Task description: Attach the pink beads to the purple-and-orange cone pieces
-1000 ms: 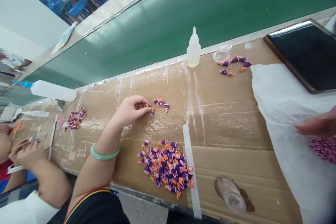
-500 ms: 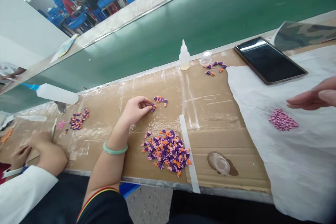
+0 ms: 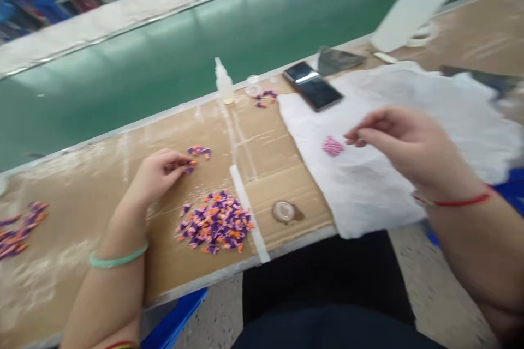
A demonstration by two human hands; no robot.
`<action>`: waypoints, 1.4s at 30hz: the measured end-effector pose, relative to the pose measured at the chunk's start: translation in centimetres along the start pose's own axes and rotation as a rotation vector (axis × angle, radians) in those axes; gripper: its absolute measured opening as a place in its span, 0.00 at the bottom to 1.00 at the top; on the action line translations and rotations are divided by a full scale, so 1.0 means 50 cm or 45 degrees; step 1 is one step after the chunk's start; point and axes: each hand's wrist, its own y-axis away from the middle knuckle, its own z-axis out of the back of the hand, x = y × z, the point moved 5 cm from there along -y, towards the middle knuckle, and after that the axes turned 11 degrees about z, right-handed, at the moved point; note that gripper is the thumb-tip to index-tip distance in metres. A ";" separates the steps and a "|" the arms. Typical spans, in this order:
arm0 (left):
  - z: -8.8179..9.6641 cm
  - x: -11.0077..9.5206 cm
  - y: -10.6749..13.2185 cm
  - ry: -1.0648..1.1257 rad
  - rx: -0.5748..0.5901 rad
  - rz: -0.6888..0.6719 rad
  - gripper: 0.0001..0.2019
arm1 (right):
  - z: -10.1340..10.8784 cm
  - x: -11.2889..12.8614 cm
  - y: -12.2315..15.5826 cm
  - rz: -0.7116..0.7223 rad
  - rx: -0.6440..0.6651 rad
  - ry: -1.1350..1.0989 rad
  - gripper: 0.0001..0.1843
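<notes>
My left hand (image 3: pixel 161 174) is closed in a pinch on a small purple-and-orange piece (image 3: pixel 190 166) at the cardboard surface. Just beyond it lies a short curved row of similar pieces (image 3: pixel 199 150). A large heap of purple, orange and pink pieces (image 3: pixel 216 221) lies nearer to me. Over the white cloth (image 3: pixel 360 196), my right hand (image 3: pixel 405 144) has thumb and fingers drawn together, close to the right side of a pile of tiny pink pieces (image 3: pixel 333 146). Whatever those fingertips hold, if anything, is too small to make out.
A dropper bottle (image 3: pixel 224 84) stands at the back edge beside a small clear cup (image 3: pixel 254 86) and another curved row (image 3: pixel 266 98). A phone (image 3: pixel 313 86) lies on the cloth's edge. A clear round blob (image 3: pixel 283 211) sits near the front. Behind runs a green belt (image 3: pixel 172 60).
The view has swung right, bringing my whole right hand in. Its fingers, stretched out before, are now drawn together near the pink pile. My left hand stays by the short row.
</notes>
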 end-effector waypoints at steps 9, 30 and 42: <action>-0.008 -0.025 -0.003 -0.196 -0.033 -0.208 0.12 | -0.034 -0.020 0.019 0.165 0.295 0.384 0.05; -0.028 -0.019 0.013 0.032 -0.062 -0.073 0.10 | -0.066 -0.052 0.019 0.404 0.374 0.630 0.13; 0.001 -0.044 0.037 0.490 -0.172 0.021 0.06 | -0.064 -0.060 0.022 0.384 0.354 0.647 0.11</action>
